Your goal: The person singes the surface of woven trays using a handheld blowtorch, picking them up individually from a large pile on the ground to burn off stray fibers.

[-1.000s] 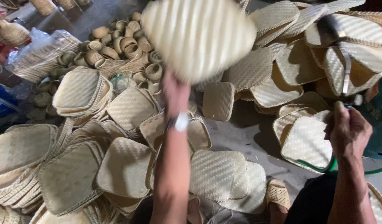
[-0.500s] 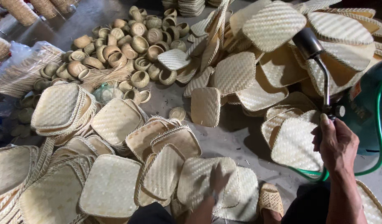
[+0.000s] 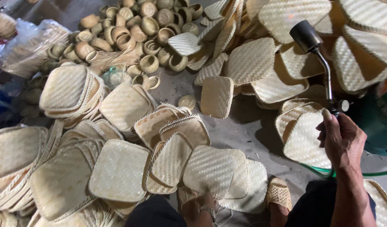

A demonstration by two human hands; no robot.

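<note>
**Torch held over woven trays**

The right hand (image 3: 342,141), at four o'clock, is wrapped around a gas torch (image 3: 319,63) pointing toward one o'clock. The left hand (image 3: 197,206), at six o'clock, touches a woven tray (image 3: 212,170); its grip cannot be made out. Small baskets (image 3: 130,33) crowd eleven o'clock on the floor (image 3: 244,130).

Your right hand (image 3: 342,141) grips a black gas torch (image 3: 317,56) upright over woven trays (image 3: 118,168), your left hand (image 3: 200,206) low under a tray (image 3: 212,170), small round baskets (image 3: 130,31) beyond.
</note>
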